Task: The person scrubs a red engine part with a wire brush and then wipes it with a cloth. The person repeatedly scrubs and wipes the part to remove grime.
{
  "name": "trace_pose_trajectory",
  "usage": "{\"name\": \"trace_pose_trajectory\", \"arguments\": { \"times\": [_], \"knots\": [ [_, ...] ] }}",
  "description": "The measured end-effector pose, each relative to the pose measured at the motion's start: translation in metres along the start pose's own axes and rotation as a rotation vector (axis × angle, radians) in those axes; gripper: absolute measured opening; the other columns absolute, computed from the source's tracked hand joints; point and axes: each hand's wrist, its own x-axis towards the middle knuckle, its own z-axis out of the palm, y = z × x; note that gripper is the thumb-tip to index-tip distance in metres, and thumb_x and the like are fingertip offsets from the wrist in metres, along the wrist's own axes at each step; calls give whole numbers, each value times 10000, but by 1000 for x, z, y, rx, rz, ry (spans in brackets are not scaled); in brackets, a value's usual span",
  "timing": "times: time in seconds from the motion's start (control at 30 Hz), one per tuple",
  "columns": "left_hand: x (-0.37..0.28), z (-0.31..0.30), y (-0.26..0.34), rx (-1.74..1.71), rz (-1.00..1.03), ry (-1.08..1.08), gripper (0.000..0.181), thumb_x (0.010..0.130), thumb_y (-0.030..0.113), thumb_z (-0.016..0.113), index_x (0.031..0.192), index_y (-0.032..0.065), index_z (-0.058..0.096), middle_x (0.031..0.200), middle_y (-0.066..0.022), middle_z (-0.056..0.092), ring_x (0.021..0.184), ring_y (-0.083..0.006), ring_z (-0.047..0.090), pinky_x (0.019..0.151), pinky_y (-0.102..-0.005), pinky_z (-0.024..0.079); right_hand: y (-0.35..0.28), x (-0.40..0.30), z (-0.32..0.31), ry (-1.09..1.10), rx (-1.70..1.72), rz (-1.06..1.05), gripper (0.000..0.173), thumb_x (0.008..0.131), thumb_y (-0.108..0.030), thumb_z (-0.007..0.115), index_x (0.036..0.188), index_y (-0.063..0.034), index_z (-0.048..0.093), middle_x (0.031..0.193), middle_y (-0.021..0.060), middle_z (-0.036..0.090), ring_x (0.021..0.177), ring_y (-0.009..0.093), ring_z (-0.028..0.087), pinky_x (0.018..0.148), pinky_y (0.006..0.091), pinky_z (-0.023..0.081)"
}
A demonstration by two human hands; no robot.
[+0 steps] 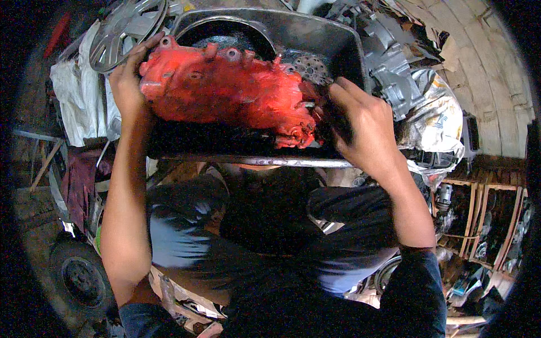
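Observation:
A red-painted metal casting (219,88), likely an engine or gearbox housing, lies lengthwise over a dark rectangular tub (338,38). Bolt lugs line its far edge, and its right end is dark and greasy. My left hand (132,80) grips the casting's left end, fingers over the upper corner. At the right end, my right hand (363,114) curls around the dark, shadowed part; its fingertips are partly hidden. Behind the casting, a perforated round metal plate (311,67) and a round black opening or pan (228,36) show inside the tub.
A spoked metal wheel (127,36) leans at the far left beside white sacking (80,101). Grey metal castings (386,67) and a printed white sack (435,114) flank the tub's right side. A tyre (80,279) stands lower left; a wooden rack (477,219) is at right.

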Motion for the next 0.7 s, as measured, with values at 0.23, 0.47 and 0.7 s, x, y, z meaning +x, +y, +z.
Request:
{"name": "trace_pose_trajectory", "arguments": {
  "times": [0.23,0.47,0.7],
  "knots": [
    [2,-1,-5,25,19,-39,386,946,168,452,1118,-45,723,1141,-152,716,1024,-208,652,970,-305,461,-1,-7,2,4,45,44,479,624,13,712,1091,-9,607,1176,209,621,999,453,612,840,475,528],
    [5,-10,-24,-41,-5,-12,380,936,182,477,1117,-44,724,1130,-151,719,1001,-205,655,958,-307,467,4,-4,1,5,39,-3,413,673,-20,708,1077,-38,622,1076,168,642,900,410,654,741,478,555],
    [-1,-4,-3,215,148,-44,362,928,140,471,1109,-50,722,1125,-157,719,1013,-214,658,974,-314,461,0,0,6,75,60,1,512,641,-34,734,1141,-42,622,1152,188,631,931,409,653,779,477,555]
  ]
}}
